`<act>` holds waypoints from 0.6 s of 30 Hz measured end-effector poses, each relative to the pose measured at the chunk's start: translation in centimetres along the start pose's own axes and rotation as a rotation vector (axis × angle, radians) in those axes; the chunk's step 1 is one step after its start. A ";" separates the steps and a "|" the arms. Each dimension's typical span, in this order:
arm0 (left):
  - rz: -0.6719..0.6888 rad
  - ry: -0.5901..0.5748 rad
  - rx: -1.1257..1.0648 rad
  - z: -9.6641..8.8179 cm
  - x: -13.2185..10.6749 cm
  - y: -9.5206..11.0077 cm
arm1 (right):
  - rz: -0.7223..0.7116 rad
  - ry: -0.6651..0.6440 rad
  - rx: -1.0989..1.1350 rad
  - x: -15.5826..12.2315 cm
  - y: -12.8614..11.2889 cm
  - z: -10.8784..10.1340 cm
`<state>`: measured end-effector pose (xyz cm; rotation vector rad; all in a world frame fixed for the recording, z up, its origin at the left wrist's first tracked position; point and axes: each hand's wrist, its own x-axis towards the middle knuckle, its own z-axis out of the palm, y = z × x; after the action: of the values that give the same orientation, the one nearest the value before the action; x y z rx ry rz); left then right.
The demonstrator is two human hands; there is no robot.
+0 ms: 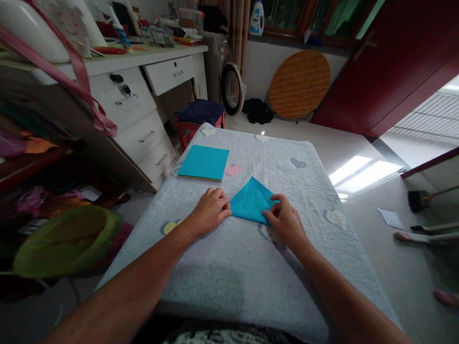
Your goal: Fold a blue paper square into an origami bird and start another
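Note:
A blue sheet of origami paper [251,203], folded into a triangle with crease lines on it, lies on the cloth-covered table with its point away from me. My left hand [212,210] pinches its left corner between thumb and fingers. At the opposite corner, my right hand [285,217] grips the paper, thumb at the near edge and fingers at the slanted side. Beyond my left hand rests a square stack of origami paper [203,163], blue on top with other colours showing along its near edge.
A pale tablecloth [236,282] with heart patterns covers the table. Past its far left corner stands a red stool [201,113] with a dark cushion. A white desk [125,102] with drawers is at the left, above a green-lined bin [68,239]. A round wooden board [300,84] leans on the back wall.

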<state>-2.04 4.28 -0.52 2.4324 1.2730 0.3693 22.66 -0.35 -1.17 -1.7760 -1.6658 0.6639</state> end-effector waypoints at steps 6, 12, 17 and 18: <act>0.075 0.089 0.145 -0.1 -0.6 1.8 | -0.015 0.040 -0.015 -0.5 0.3 0.7; 0.395 0.046 0.267 2.7 -2.5 5.8 | -0.034 0.063 -0.052 -0.5 0.4 0.8; 0.322 -0.025 0.294 4.3 -4.2 6.5 | -0.027 0.044 -0.050 -0.5 0.4 0.7; 0.299 -0.041 0.289 4.3 -4.5 6.4 | -0.027 0.042 -0.048 -0.5 0.4 0.7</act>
<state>1.81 -3.68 -1.86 2.8698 1.0037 0.2237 22.40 -0.80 -1.90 -1.7849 -1.6880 0.5756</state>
